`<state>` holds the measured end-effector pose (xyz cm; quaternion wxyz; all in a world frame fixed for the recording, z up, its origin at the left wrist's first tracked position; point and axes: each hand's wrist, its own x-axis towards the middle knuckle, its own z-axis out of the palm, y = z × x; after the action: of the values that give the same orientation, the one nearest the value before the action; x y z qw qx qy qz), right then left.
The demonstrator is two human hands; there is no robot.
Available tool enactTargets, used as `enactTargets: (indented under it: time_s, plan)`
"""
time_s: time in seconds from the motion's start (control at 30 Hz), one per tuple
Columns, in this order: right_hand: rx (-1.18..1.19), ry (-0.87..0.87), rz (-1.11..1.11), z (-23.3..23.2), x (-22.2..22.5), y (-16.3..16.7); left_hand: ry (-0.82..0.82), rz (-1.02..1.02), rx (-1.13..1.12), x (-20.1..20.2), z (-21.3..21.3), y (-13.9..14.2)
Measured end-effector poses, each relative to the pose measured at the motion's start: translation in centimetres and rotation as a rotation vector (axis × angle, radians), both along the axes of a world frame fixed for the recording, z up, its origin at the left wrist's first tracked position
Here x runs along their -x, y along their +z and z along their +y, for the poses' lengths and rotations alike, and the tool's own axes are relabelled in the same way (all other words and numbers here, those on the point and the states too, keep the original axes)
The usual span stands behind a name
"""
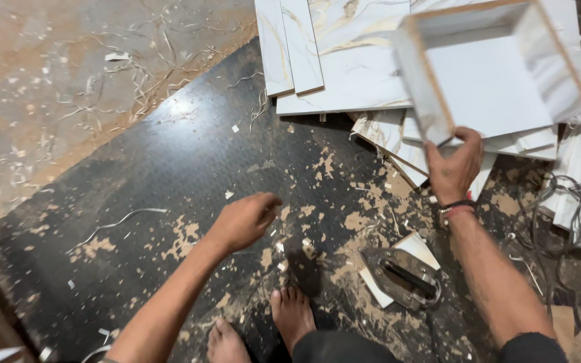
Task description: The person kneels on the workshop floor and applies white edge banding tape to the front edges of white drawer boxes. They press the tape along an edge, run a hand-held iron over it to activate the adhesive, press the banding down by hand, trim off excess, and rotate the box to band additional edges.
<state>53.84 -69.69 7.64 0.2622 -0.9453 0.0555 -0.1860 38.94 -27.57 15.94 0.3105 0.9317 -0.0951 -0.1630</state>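
Marble-patterned laminate board forms the open box frame (489,67), likely stiff, fairly light and slick-faced, best taken by a raw edge. The right hand (453,168) reaches forward, fingers pinching its lower corner, the frame tilted above stacked panels (344,74). The left hand (247,218) hovers over the floor, fingers loosely curled, empty.

Dark textured floor mat (169,161) dusted with sawdust, shavings; bare concrete floor (42,87) beyond mat's far-left edge.
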Motion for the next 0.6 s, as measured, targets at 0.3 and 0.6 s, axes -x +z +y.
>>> enactTargets:
  time_s: [0.3, 0.6]
  plan:
    - [0.07, 0.38, 0.447, 3.8, 2.0, 2.5, -0.16, -0.072, -0.234, 9.0, 0.6, 5.7]
    - [0.425, 0.525, 0.247, 19.0, 11.0, 2.2, -0.011, -0.04, -0.262, 20.5, 6.4, 5.9]
